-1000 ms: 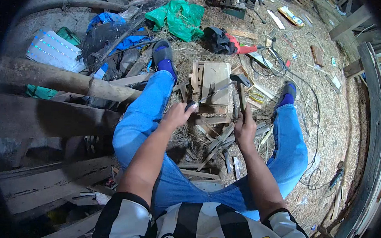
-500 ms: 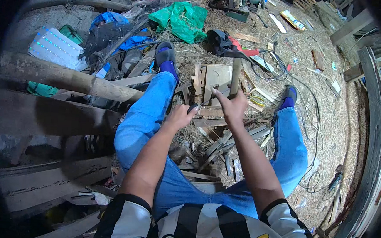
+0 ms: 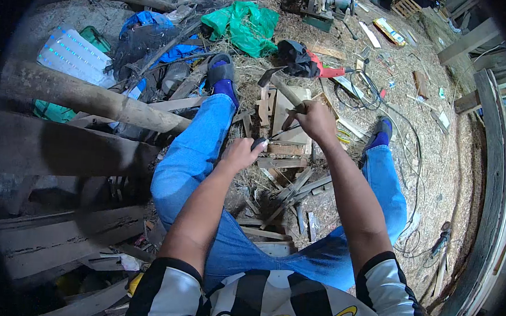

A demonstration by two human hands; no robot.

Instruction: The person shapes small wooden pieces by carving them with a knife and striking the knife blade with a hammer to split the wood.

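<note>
My left hand is closed round the black handle of a screwdriver, whose thin shaft points right over a light wooden board. The tip is hard to make out. In my right hand is the wooden handle of a hammer. Its dark metal head tilts up and left, above the board's far end. A small dark upright piece shows just left of my right hand; its kind is unclear. The board lies on the ground between my feet, among wood offcuts.
A red power tool with a black cover lies beyond the board, its cable looping right. Yellow pliers lie right of the board. A green plastic bag is at the back. A thick pole and planks stand at left.
The hammer has swung from upright to tilted left, and my right hand has turned and shifted slightly up and right. My left hand stays nearly in place with the screwdriver.
</note>
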